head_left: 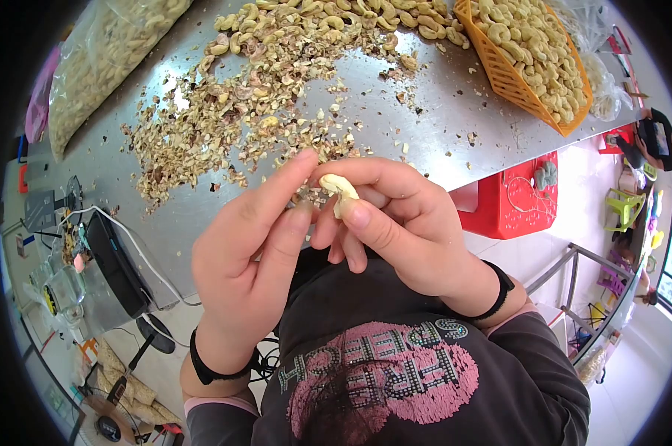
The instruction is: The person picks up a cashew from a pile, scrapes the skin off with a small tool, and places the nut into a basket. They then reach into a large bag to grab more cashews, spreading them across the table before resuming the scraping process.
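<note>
A pale cashew nut is pinched between the thumb and index finger of my right hand. A bit of thin skin hangs at its lower end, by the thumb. Just left of the nut is my left hand, its index finger and thumb stretched out and apart, with nothing visible held between them. The fingertips of both hands are close together over the metal table. Beyond them lie broken cashew skins and flakes, spread across the table.
Unsorted cashews are heaped along the far side. An orange plastic basket full of pale cashews stands at the right edge. At left is a clear bag of cashews. A red stool stands beyond the table's right edge.
</note>
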`<state>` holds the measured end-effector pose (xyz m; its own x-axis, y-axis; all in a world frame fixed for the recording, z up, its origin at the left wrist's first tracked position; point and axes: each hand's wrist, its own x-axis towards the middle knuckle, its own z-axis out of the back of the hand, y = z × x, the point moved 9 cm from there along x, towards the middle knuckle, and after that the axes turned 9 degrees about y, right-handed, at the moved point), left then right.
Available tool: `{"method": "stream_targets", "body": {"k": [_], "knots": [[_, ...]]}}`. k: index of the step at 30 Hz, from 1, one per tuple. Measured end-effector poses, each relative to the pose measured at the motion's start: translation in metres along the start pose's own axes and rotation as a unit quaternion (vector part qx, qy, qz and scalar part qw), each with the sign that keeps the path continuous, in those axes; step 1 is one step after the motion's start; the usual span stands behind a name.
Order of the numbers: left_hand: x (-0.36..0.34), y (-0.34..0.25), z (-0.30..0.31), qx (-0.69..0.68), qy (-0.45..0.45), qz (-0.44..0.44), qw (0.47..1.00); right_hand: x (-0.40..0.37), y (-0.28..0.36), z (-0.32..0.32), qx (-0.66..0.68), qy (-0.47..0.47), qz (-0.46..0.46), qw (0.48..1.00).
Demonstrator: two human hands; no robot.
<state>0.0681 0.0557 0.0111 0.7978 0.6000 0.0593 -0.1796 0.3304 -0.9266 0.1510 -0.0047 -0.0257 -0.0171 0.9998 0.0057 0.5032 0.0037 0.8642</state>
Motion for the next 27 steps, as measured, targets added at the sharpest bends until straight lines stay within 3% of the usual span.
{"method": "stream_targets", "body": {"k": [6, 8, 12, 17, 23, 27], "knots": [[0.002, -0.004, -0.004, 0.035, 0.022, -0.028, 0.999, 0.001, -0.002, 0.002, 0.014, -0.011, 0.003, 1.000], [0.000, 0.006, -0.003, -0.021, 0.021, 0.026, 0.999, 0.003, -0.008, -0.001, 0.102, 0.014, -0.020, 0.994], [0.001, 0.001, -0.006, -0.022, 0.035, -0.006, 0.999, 0.003, -0.011, 0.001, 0.158, 0.033, -0.021, 0.987], [-0.003, 0.008, -0.011, -0.054, 0.079, 0.080, 0.992, 0.003, -0.017, 0.009, 0.149, 0.007, -0.035, 0.988], [0.001, -0.003, -0.018, -0.072, 0.090, 0.019, 0.993, 0.003, -0.017, 0.007, 0.213, -0.020, 0.011, 0.977], [0.001, -0.004, -0.019, -0.078, 0.092, 0.031, 0.992, 0.004, -0.017, 0.003, 0.246, 0.000, 0.031, 0.969]]}}
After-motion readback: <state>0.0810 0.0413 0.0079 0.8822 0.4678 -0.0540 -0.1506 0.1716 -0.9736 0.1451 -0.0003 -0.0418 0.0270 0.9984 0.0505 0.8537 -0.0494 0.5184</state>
